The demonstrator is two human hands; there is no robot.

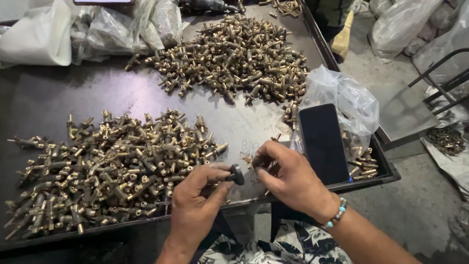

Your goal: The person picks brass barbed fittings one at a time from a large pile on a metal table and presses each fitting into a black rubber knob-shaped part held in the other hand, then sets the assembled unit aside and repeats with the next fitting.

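Hands gripping black round knob

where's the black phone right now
In the head view the black phone lies at the tray's right edge, beside the clear plastic bag, just past the right hand.

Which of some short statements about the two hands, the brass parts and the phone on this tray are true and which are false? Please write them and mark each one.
1. The left hand holds a part with a dark round knob. True.
2. The brass fittings lie in one single heap. False: there is a near pile and a separate far pile.
3. A dark phone lies on the tray to the right of the hands. True.
4. The right hand rests flat and empty on the tray. False: its fingers pinch a small part.
5. A beaded bracelet is on the right wrist. True.
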